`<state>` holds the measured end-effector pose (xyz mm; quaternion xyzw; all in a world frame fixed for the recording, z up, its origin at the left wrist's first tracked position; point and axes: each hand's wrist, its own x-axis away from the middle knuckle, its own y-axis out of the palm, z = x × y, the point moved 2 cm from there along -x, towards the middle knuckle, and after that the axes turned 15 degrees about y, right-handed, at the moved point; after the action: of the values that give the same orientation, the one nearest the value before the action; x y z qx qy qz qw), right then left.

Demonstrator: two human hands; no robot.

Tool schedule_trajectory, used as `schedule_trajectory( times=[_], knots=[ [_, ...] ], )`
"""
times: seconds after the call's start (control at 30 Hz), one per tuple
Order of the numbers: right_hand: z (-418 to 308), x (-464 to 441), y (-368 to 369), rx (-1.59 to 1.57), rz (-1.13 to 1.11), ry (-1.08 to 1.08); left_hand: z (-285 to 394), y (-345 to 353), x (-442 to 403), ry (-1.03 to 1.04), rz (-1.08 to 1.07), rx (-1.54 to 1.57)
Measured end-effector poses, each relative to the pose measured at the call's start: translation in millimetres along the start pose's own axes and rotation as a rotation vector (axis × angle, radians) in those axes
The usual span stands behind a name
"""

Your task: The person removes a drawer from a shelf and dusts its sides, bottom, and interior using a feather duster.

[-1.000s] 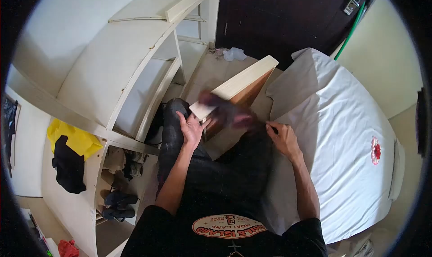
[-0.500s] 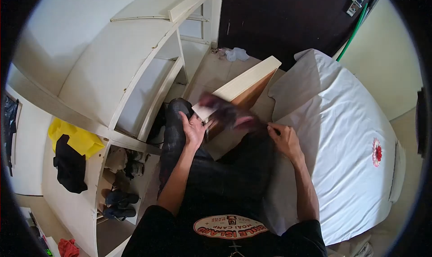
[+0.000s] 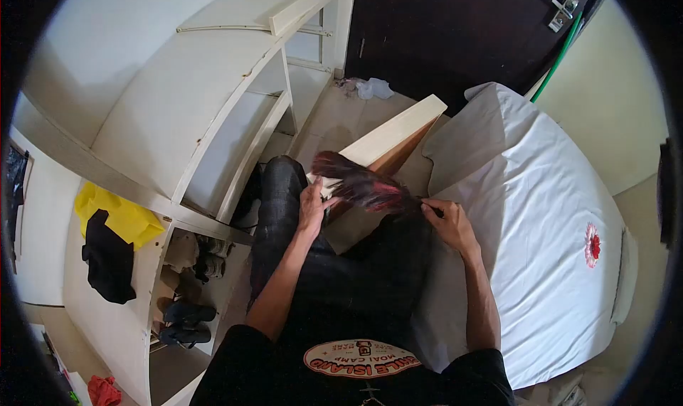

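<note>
My right hand (image 3: 451, 225) pinches the thin handle end of a feather duster (image 3: 366, 185), whose dark feathers carry a reddish patch. The duster stretches leftward over a cream-coloured drawer (image 3: 398, 132) with a brown inner face, partly covering it. That drawer stands at a slant between my knees, its near end by my left hand (image 3: 311, 208). The fingers of this hand are bent around the drawer's near corner, with the feather tips close beside them. Part of the grip is hidden behind the corner.
On the left stands a white cabinet (image 3: 153, 97) with open compartments, several shoes (image 3: 186, 324), a yellow cloth (image 3: 117, 210) and a black cloth (image 3: 107, 260). To the right is a bed with a white sheet (image 3: 519, 264). A dark door (image 3: 441, 36) and plastic bag (image 3: 374, 88) lie ahead.
The feather duster, blurred before, now shows sharply and sits slightly lower over the drawer. My left hand has turned from palm up with thumb spread to fingers closed in at the corner.
</note>
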<state>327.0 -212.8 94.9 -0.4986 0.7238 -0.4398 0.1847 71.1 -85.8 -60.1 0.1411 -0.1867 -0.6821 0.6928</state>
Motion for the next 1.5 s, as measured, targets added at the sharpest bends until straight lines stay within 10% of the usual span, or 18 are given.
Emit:
schedule_trajectory(
  times=[1.5],
  knots=[
    [-32,55,2,0.124,-0.056,-0.015,26,-29,55,-0.009,-0.075,0.223]
  ],
)
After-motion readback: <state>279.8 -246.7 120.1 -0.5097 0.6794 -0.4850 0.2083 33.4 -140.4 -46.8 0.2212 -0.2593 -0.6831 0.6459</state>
